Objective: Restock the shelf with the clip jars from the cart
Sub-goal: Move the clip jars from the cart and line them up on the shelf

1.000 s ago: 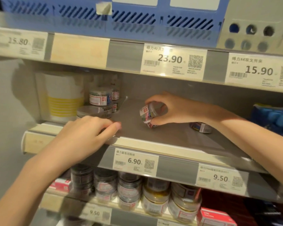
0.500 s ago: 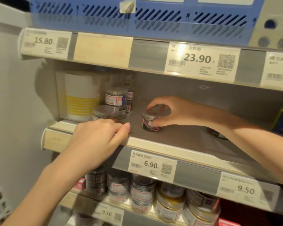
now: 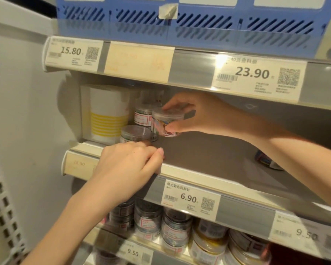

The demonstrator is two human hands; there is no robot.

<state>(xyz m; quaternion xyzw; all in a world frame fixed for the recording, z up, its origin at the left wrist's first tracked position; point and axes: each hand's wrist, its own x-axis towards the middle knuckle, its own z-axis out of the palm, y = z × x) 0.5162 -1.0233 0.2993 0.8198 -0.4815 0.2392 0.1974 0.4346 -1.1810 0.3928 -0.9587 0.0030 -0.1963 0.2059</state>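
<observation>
Well, her right hand [image 3: 195, 115] is gripping a jar [image 3: 165, 121] over the shelf [image 3: 208, 159], few stocked, left hand [image 3: 130, 169] resting loosely curled.

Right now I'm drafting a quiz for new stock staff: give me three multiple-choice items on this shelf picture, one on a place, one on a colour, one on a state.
1. Where is the jar in the right hand?
A. on the bottom shelf
B. beside the jars at the middle shelf's left end
C. on the top shelf

2. What colour are the stripes on the white container?
A. yellow
B. green
C. red

3. What is the left hand doing?
A. lifting a jar
B. hanging idle
C. resting on the shelf edge

Key: 1 B, the clip jar is held next to the stacked ones; 2 A, yellow bands; 3 C, fingers lie on the lip.
</observation>
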